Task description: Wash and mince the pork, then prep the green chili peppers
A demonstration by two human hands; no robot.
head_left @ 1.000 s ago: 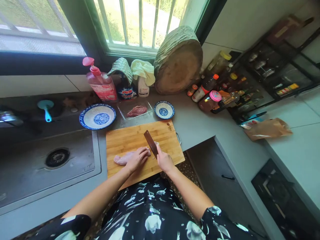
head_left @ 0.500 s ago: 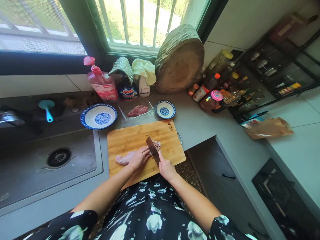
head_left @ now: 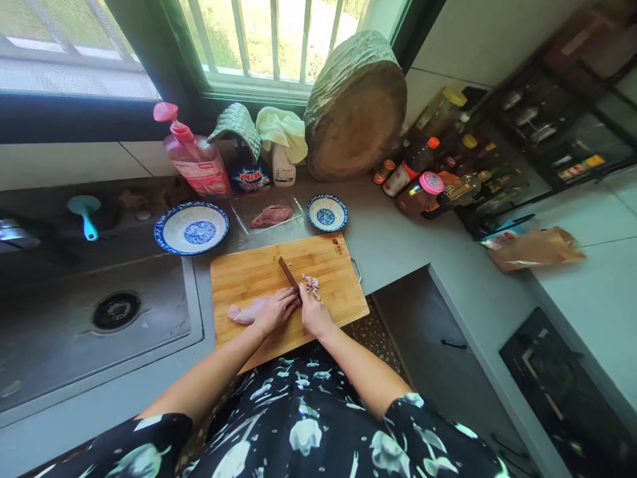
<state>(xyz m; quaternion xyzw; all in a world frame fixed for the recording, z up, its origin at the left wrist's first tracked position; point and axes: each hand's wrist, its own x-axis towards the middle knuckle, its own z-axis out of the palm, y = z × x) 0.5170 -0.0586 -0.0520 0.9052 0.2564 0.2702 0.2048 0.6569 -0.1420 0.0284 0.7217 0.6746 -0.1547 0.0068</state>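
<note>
A bamboo cutting board lies on the grey counter by the sink. A pale pink piece of raw meat rests on its left part. My left hand presses down on the meat's right end. My right hand grips the handle of a dark-bladed cleaver, whose blade stands on edge against the meat beside my left fingers. A small heap of cut meat bits lies just right of the blade.
Behind the board are a large blue-patterned plate, a clear tray with red meat and a small blue bowl. A steel sink lies left. Soap bottles, a round wooden block and sauce bottles line the back.
The cleaver has shifted left along the meat with my right hand, and more cut bits now lie to its right. My left hand stays on the meat.
</note>
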